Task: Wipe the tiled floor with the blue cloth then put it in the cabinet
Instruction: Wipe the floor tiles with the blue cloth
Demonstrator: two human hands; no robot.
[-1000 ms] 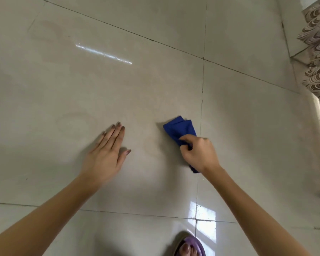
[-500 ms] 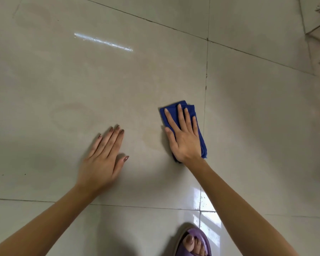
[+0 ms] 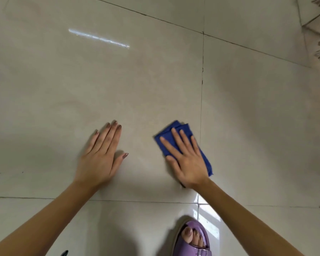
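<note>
The right hand point(image 3: 187, 163) presses flat, fingers straight, on the folded blue cloth point(image 3: 183, 127) on the glossy beige tiled floor point(image 3: 155, 85). The left hand point(image 3: 100, 157) rests flat, fingers extended, on the floor.

Floor point(image 3: 155, 80) — left hand point(image 3: 100, 159) flat on it; right of that, cloth point(image 3: 174, 129) under right hand point(image 3: 187, 163), just left of a grout line point(image 3: 202, 89); sandal point(image 3: 196, 251) nearest the viewer.
</note>
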